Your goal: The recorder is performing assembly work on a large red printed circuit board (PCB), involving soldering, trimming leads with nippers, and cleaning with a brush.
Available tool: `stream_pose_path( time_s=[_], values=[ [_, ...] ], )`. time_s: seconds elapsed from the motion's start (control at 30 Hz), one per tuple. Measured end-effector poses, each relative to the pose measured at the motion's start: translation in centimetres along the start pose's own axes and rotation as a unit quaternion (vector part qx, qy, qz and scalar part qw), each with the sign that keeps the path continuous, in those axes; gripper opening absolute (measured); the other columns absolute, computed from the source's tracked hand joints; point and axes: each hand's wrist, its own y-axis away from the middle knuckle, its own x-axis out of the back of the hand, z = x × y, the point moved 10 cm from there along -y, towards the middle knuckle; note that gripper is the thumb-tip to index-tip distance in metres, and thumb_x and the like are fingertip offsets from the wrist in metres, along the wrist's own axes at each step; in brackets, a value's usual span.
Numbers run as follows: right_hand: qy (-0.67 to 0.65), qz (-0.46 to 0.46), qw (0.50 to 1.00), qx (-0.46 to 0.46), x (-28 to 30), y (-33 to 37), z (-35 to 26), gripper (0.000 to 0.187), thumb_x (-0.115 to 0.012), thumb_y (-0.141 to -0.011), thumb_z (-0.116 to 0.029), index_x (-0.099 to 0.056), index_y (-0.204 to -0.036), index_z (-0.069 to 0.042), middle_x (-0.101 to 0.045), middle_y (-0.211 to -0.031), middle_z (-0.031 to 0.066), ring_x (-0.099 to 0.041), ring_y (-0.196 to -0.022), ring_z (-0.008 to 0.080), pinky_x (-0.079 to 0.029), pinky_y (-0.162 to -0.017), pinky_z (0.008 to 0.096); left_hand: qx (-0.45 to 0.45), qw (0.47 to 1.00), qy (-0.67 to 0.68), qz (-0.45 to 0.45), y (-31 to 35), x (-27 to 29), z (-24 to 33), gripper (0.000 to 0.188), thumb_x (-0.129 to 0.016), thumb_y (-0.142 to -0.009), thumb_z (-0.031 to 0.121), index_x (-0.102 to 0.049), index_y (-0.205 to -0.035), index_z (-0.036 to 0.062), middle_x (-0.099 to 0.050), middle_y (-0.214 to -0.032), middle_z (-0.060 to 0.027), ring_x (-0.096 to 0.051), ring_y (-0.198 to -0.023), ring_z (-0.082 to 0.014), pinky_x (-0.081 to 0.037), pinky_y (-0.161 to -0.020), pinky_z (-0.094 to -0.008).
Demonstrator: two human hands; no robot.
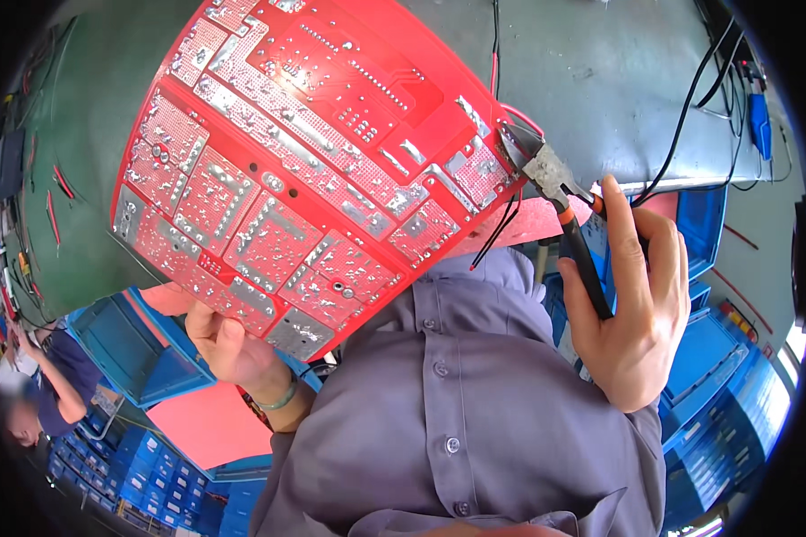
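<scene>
**Red circuit board (pixel 309 210) in left hand (pixel 228 349), side cutters (pixel 548 170) at its right edge**

Board held up over near edge of green bench (pixel 627 80), solder side showing. Left hand grasps its near-left edge; right hand (pixel 631 295) is wrapped around the cutters' handles.

Done, by the look of it: solder blobs on most pad areas, in every section. Left, as I judge it: the trimming, looks partway. Cutter tips sit by the right-edge pads, next to a red wire (pixel 526 116); can't tell if they grip or have cut anything. Black wires (pixel 497 234) dangle uncut-looking below that edge. Other face hidden, so no call there.

Labels: no brand legible on cutters or board. Small pale marks on board, too small to read. Blue bins (pixel 703 358) near right: no readable labels.
</scene>
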Motion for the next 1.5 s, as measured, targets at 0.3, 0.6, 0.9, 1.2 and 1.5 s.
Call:
stream_pose_path(
  time_s=[0.3,0.6,0.9,1.2,1.5],
  values=[
    [-0.036,0.040,0.998,-0.035,1.2,0.6,0.4,0.049,-0.064,-0.067,0.002,-0.053,-0.114,-0.002,-0.053,-0.088,0.0136,-0.053,-0.074,0.0234,-0.045,-0.064,0.0324,0.000,0.996,-0.073,0.054,-0.1,-0.4,1.2,0.039,-0.057,-0.066,0.012,-0.056,-0.097,-0.0115,-0.060,-0.093,-0.0165,-0.058,-0.079,-0.0192,-0.044,-0.072,-0.0275],
    [-0.069,0.044,0.993,0.084,-1.2,0.1,-4.2,0.053,-0.063,-0.071,-0.007,-0.047,-0.121,-0.001,-0.050,-0.100,0.0155,-0.051,-0.088,0.0289,-0.042,-0.074,0.0355,0.016,0.998,0.026,-0.048,0.2,-2.5,0.5,0.030,-0.057,-0.074,0.000,-0.056,-0.102,-0.0100,-0.058,-0.087,-0.0099,-0.055,-0.074,-0.0118,-0.042,-0.061,-0.0220],
    [-0.113,0.025,0.979,0.165,-1.2,0.1,-8.0,0.056,-0.060,-0.068,0.004,-0.047,-0.121,-0.005,-0.052,-0.098,0.0136,-0.052,-0.087,0.0275,-0.042,-0.073,0.0347,-0.063,0.992,-0.031,-0.103,0.1,-4.1,2.3,0.020,-0.057,-0.073,-0.005,-0.059,-0.092,-0.0094,-0.060,-0.087,-0.0110,-0.054,-0.083,-0.0169,-0.042,-0.072,-0.0291],
    [-0.106,0.172,0.979,0.020,0.6,-3.0,-0.4,0.040,-0.056,-0.080,-0.009,-0.050,-0.118,-0.003,-0.056,-0.098,0.0101,-0.055,-0.082,0.0190,-0.044,-0.071,0.0282,-0.053,0.993,0.053,-0.089,-0.4,-3.3,1.4,0.027,-0.057,-0.075,-0.005,-0.056,-0.102,-0.0103,-0.057,-0.093,-0.0118,-0.058,-0.083,-0.0170,-0.047,-0.074,-0.0285],
    [0.025,0.170,0.985,-0.029,-4.5,-9.1,8.4,0.043,-0.053,-0.084,-0.035,-0.050,-0.121,-0.014,-0.052,-0.105,0.0189,-0.053,-0.094,0.0297,-0.041,-0.080,0.0349,-0.016,0.994,0.086,-0.064,-0.5,-2.9,0.8,0.030,-0.056,-0.078,-0.002,-0.052,-0.106,-0.0106,-0.060,-0.090,-0.0117,-0.059,-0.078,-0.0153,-0.047,-0.066,-0.0253]
  ],
)
